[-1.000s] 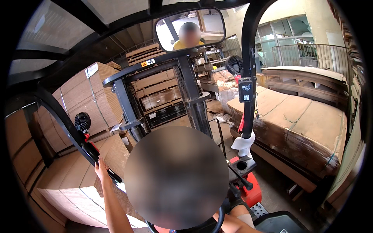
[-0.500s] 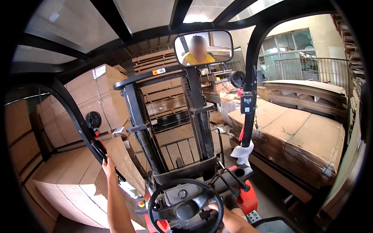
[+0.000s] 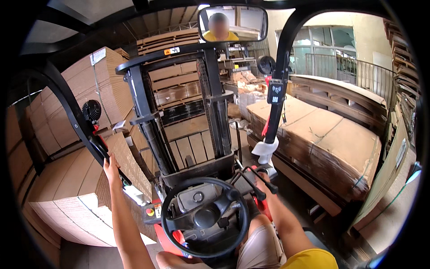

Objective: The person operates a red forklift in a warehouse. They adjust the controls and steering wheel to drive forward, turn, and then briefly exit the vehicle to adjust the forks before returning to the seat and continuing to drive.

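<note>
I am seated in a forklift, facing its black mast (image 3: 215,121). My left hand (image 3: 112,168) is closed around the black left front pillar (image 3: 89,142), arm stretched forward. The black steering wheel (image 3: 204,218), with a knob on its upper right, has neither hand on it. My right hand (image 3: 261,180) reaches forward to the black control levers (image 3: 259,193) right of the wheel. The levers partly cover it, and its fingers are hidden, so whether it grips one cannot be made out.
Stacks of brown boards (image 3: 71,188) stand close on the left. On the right lies a wrapped board stack (image 3: 322,139). A mirror (image 3: 233,23) hangs above the mast. Small black fans (image 3: 91,110) sit on both pillars. White wrapping (image 3: 265,150) surrounds the right pillar's foot.
My right hand has moved from beside the steering wheel forward and right to the levers. My left hand keeps hold of the pillar. The view has tipped downward and shifted right.
</note>
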The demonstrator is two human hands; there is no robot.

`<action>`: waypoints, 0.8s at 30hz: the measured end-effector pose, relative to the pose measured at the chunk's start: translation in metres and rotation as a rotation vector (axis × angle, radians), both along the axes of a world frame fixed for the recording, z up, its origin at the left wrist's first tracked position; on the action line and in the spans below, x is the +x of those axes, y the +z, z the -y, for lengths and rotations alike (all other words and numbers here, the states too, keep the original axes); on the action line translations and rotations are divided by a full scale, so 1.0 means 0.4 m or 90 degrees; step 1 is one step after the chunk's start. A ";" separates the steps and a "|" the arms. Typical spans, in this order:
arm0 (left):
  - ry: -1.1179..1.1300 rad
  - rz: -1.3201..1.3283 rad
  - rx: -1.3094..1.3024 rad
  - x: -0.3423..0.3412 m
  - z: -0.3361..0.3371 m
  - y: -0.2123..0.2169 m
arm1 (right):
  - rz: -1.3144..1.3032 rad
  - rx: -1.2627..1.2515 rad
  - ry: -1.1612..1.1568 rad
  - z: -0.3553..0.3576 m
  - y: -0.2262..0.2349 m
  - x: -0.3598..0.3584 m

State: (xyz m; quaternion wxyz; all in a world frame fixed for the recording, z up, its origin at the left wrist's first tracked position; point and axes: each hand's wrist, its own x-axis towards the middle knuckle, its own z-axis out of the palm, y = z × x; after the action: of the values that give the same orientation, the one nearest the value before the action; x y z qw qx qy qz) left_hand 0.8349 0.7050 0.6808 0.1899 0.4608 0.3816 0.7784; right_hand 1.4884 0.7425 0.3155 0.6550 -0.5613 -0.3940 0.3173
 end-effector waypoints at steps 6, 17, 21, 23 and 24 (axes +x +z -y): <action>-0.003 0.039 -0.001 0.024 -0.029 -0.005 | 0.196 0.119 -0.329 0.146 0.296 0.189; 0.046 0.048 0.013 0.046 -0.018 -0.009 | 0.408 -0.069 -0.500 0.123 0.875 0.280; 0.006 0.033 0.029 0.043 -0.015 -0.009 | 0.387 -0.042 -0.527 0.116 0.861 0.261; 0.025 0.021 0.036 0.031 -0.008 0.001 | 0.394 0.001 -0.504 0.129 0.863 0.229; 0.027 0.016 0.035 0.035 -0.012 -0.003 | 0.411 0.030 -0.502 0.136 0.854 0.235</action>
State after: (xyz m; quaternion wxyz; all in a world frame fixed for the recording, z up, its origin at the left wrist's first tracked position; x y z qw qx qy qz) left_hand 0.8491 0.7099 0.6796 0.1656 0.4477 0.3672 0.7983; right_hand 1.5825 0.6882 0.6571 0.5822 -0.7218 -0.3415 -0.1530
